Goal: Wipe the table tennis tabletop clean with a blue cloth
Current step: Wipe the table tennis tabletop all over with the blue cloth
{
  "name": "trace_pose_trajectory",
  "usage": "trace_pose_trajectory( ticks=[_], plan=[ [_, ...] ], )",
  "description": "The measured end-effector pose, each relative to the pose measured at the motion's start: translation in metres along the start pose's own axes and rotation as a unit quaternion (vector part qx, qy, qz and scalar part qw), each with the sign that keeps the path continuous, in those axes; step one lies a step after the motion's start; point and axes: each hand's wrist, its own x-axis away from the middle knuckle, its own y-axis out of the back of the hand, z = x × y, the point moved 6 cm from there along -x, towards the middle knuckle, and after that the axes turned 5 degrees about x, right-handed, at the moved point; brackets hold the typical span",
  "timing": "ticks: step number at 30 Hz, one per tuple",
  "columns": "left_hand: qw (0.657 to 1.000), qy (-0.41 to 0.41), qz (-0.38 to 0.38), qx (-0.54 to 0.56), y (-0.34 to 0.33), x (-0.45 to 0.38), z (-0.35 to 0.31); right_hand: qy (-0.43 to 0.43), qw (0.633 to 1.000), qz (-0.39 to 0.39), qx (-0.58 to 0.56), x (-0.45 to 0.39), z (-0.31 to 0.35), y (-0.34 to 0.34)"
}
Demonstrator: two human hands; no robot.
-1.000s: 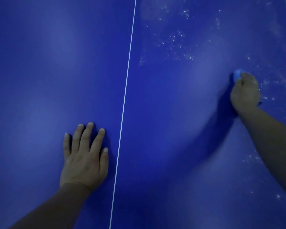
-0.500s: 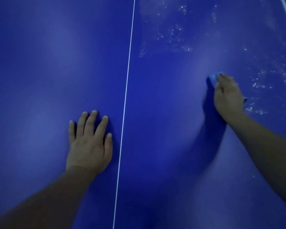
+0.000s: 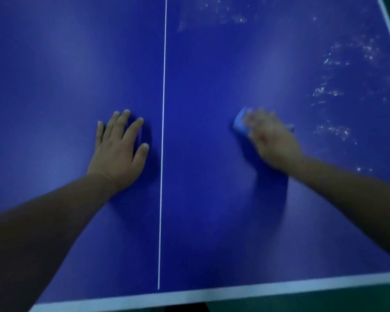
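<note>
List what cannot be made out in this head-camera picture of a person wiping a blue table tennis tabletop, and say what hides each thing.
- Right hand, head view: motion blur smears the fingers, so the exact grip is unclear.
- Light blue wiping cloth: mostly covered by the right hand; only one corner shows, so its size and folds stay unknown.
- Whitish dusty smears: the top frame edge cuts them off.
- Dark blue tabletop under the flat left hand: hidden by the palm.

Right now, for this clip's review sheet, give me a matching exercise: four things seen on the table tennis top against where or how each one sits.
Things:
1. left hand
2. small blue cloth
3. thin white centre line
4. white dusty specks

States:
A. runs between the two hands
B. scattered right of the cloth
C. flat on the table, fingers spread
D. under the blurred right hand

Pairs: 1-C, 2-D, 3-A, 4-B
</note>
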Motion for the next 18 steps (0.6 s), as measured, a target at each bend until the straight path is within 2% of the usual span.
trace_pose_trajectory(
  ticks=[1,2,3,4,5,7,9,11,12,13,15,16,18],
  plan=[
    [1.0,-0.014,0.002,-0.009,-0.001,0.019,-0.003,-0.132,0.991,0.0,-0.009,-0.011,-0.028,0.002],
    [1.0,-0.022,0.005,-0.014,-0.003,0.041,-0.006,-0.229,0.973,-0.015,-0.03,-0.015,-0.039,0.007],
    [1.0,-0.025,0.007,-0.016,-0.005,0.063,-0.009,-0.291,0.956,-0.023,-0.039,-0.014,-0.033,0.007],
    [0.999,-0.027,0.006,-0.017,-0.007,0.084,-0.012,-0.288,0.957,-0.017,-0.028,-0.014,-0.009,0.007],
    [1.0,-0.026,0.002,-0.017,-0.009,0.104,-0.015,-0.226,0.974,-0.027,-0.017,-0.01,0.027,0.007],
    [1.0,-0.021,-0.007,-0.016,-0.012,0.141,-0.02,-0.014,1.0,0.005,-0.025,0.032,0.131,-0.002],
    [0.999,-0.022,-0.007,-0.028,-0.016,0.173,-0.025,0.165,0.978,0.093,-0.092,0.1,0.201,-0.003],
    [0.998,-0.029,0.01,-0.053,-0.022,0.197,-0.027,0.249,0.954,0.122,-0.112,0.134,0.203,0.003],
    [0.997,-0.029,0.02,-0.065,-0.024,0.204,-0.027,0.262,0.954,0.11,-0.097,0.135,0.188,0.006],
    [0.996,-0.028,0.028,-0.075,-0.024,0.207,-0.026,0.233,0.967,0.086,-0.059,0.128,0.165,0.006],
    [0.996,-0.022,0.035,-0.076,-0.026,0.206,-0.024,0.043,0.996,0.077,-0.006,0.105,0.102,0.005],
    [0.996,-0.019,0.036,-0.073,-0.026,0.205,-0.024,-0.071,0.995,0.063,0.002,0.097,0.076,0.009],
    [0.997,-0.019,0.032,-0.067,-0.026,0.206,-0.025,-0.254,0.967,0.018,0.0,0.09,0.058,0.013]
  ],
)
